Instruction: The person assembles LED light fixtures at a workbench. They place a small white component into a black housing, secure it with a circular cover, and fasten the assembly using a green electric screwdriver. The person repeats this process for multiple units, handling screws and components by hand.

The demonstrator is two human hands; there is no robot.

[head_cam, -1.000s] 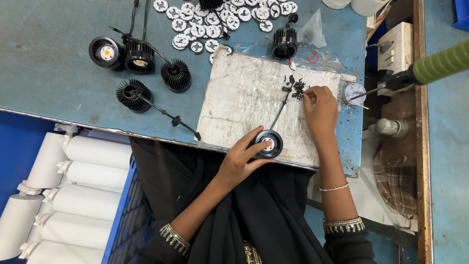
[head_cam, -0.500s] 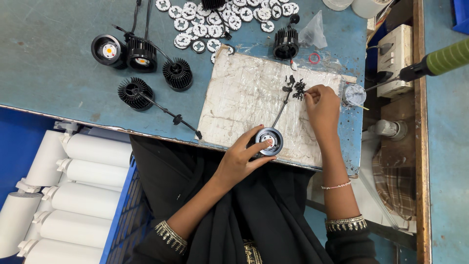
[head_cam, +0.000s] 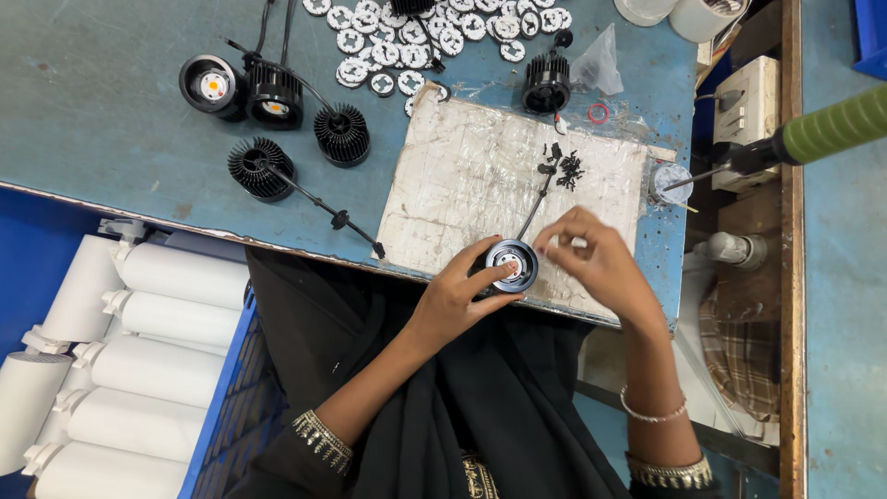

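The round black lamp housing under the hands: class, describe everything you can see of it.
The round black lamp housing lies face up on the worn white mat, near the table's front edge. It looks like metal, a dark ring around a pale centre disc. A thin black cable runs away from it toward a pile of small dark screws. The left hand steadies its rim; the right hand is at its right side.

Place: we see a small workshop where lamps get put together.
Bench: a worn blue table [head_cam: 111, 120] (scratched).
Parts: black finned lamp bodies [head_cam: 342, 134], white round pieces [head_cam: 407, 37].
Tool: green-handled screwdriver [head_cam: 813, 134].
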